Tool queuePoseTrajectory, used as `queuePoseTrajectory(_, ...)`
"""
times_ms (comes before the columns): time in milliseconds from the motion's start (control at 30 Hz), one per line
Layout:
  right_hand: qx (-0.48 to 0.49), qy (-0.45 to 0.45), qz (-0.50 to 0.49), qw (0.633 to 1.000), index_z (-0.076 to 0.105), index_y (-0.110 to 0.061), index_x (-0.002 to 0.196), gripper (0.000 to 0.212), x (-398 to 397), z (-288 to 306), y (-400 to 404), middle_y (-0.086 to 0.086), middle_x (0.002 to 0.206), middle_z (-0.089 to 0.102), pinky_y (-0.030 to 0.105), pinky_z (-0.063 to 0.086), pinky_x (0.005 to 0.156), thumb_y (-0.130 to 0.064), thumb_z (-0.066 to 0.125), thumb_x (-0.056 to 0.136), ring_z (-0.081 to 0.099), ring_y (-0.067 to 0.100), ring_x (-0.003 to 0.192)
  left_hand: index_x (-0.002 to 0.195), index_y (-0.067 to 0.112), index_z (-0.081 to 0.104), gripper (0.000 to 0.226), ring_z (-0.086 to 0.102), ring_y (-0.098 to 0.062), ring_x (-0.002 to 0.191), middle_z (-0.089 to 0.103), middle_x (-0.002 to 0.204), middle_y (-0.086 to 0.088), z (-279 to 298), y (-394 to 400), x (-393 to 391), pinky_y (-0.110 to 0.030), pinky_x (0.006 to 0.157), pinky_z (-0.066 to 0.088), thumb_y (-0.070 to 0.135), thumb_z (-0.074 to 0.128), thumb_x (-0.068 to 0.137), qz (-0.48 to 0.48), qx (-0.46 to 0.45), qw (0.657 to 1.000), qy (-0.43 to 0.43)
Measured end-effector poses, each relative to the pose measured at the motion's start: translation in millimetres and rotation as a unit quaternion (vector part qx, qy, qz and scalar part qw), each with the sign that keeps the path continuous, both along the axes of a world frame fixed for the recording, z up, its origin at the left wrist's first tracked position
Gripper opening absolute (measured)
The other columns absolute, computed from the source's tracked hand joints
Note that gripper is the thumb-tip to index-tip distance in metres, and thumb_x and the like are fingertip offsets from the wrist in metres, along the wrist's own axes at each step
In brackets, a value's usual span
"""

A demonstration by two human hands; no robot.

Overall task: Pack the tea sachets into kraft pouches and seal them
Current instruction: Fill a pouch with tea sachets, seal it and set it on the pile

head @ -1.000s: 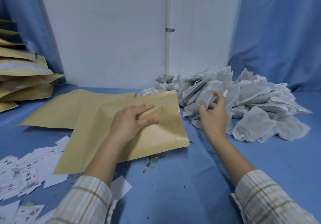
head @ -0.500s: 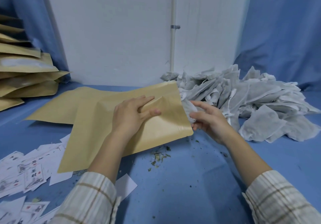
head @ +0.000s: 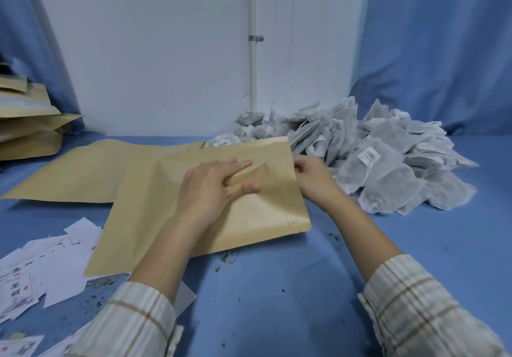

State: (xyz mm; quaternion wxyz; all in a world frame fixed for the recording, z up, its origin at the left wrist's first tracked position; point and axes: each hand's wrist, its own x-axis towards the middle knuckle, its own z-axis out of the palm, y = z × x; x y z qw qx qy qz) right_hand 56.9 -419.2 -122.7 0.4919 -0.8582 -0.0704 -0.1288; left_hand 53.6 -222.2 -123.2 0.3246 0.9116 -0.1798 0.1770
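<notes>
Kraft pouch (head: 249, 212) lies flat mid-worktop (head: 277, 301), its mouth toward three o'clock. Left hand (head: 213, 187) pinches up a ridge of its top face. Right hand (head: 313, 182) sits at the mouth, fingers curled; whether it holds anything, I cannot tell. Sachet heap (head: 374, 162) lies at two o'clock, spare pouches (head: 83, 171) at ten, paper labels (head: 41, 273) at eight.

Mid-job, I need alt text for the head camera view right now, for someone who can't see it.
A person's left hand grips a kraft pouch lying on a blue table, while the right hand reaches to the pouch's right edge. A pile of white tea sachets lies to the right; paper labels are scattered at left.
</notes>
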Motion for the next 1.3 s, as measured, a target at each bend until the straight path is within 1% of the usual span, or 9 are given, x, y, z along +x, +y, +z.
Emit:
queuePoseTrajectory(100,-0.19,-0.093,-0.291,0.933,0.069,-0.018,0.093,0.021,5.3,-6.8,-23.3,0.002,0.091,0.065,0.03,0.043,0.074,-0.03,0.053,0.086,0.057,0.021,0.087,0.121,0.041,0.062,0.054,0.05,-0.016,0.122,0.056,0.133,0.01,-1.3,-0.2,0.5,-0.03,0.102,0.034,0.059,0.067,0.07,0.012,0.004,1.0,-0.008)
queuePoseTrajectory(167,-0.329,-0.002,-0.385,0.862,0.059,-0.018,0.113,0.038,6.9,-7.9,-41.1,0.014,0.124,0.047,0.041,0.034,0.095,-0.04,0.056,0.083,0.041,0.034,0.115,0.121,0.042,0.061,0.056,0.049,-0.015,0.123,0.055,0.136,0.008,-3.1,-1.6,0.9,-0.032,0.104,0.033,0.061,0.066,0.069,0.012,0.016,1.0,-0.002)
queuePoseTrajectory(300,-0.377,0.225,-0.38,0.814,0.025,-0.014,0.139,0.073,3.8,-10.6,-62.6,0.026,0.147,0.007,0.054,0.018,0.11,-0.034,0.063,0.079,0.011,0.045,0.136,0.122,0.043,0.06,0.058,0.05,-0.014,0.121,0.054,0.136,0.009,-6.2,-3.8,0.3,-0.03,0.103,0.033,0.063,0.063,0.068,0.005,0.034,0.999,0.005)
queuePoseTrajectory(400,-0.355,0.138,-0.37,0.847,0.031,-0.009,0.134,0.055,4.1,-11.5,-66.0,0.024,0.132,0.04,0.043,0.04,0.091,-0.015,0.054,0.085,0.041,0.041,0.119,0.122,0.041,0.06,0.064,0.051,-0.014,0.118,0.057,0.132,0.011,-5.3,-5.1,-0.6,-0.03,0.102,0.034,0.067,0.058,0.065,0.003,0.035,0.999,0.003)
queuePoseTrajectory(533,-0.18,-0.073,-0.352,0.915,0.053,-0.012,0.113,0.028,8.9,-4.7,-54.1,0.014,0.104,0.063,0.034,0.039,0.071,-0.01,0.043,0.086,0.056,0.035,0.099,0.123,0.041,0.06,0.066,0.05,-0.015,0.121,0.057,0.133,0.011,-3.2,-3.8,-2.3,-0.032,0.104,0.033,0.069,0.057,0.063,0.007,0.014,1.0,0.01)
queuePoseTrajectory(633,-0.198,-0.01,-0.214,0.956,0.052,-0.022,0.12,0.037,9.6,-5.2,-51.4,0.007,0.113,0.061,0.035,0.043,0.085,-0.02,0.053,0.084,0.051,0.03,0.11,0.123,0.042,0.059,0.059,0.047,-0.015,0.125,0.053,0.137,0.009,-2.5,-1.7,-0.9,-0.031,0.105,0.032,0.064,0.063,0.068,0.017,0.008,1.0,0.007)
queuePoseTrajectory(767,-0.409,0.098,-0.132,0.898,0.053,-0.033,0.126,0.043,6.8,-23.4,-60.2,0.0,0.128,0.054,0.037,0.035,0.102,-0.035,0.06,0.083,0.042,0.025,0.123,0.123,0.043,0.059,0.057,0.046,-0.014,0.126,0.052,0.138,0.01,-2.0,-0.9,-1.1,-0.031,0.106,0.031,0.062,0.064,0.07,0.017,0.004,1.0,0.008)
queuePoseTrajectory(967,-0.176,-0.07,-0.164,0.968,0.069,-0.026,0.107,0.026,2.2,-3.0,-69.7,0.005,0.103,0.068,0.032,0.047,0.083,-0.014,0.06,0.086,0.062,0.021,0.097,0.123,0.043,0.059,0.056,0.046,-0.014,0.126,0.052,0.138,0.01,0.0,2.1,0.4,-0.029,0.104,0.033,0.063,0.064,0.071,0.027,-0.004,1.0,0.003)
queuePoseTrajectory(1300,-0.096,-0.081,-0.089,0.988,0.07,-0.045,0.082,0.028,-21.9,24.0,-67.6,-0.023,0.08,0.068,0.006,0.041,0.067,-0.019,0.073,0.073,0.058,-0.007,0.079,0.123,0.042,0.059,0.055,0.046,-0.016,0.126,0.052,0.139,0.009,0.7,0.4,-0.7,-0.028,0.1,0.031,0.061,0.065,0.072,0.045,0.001,0.999,-0.01)
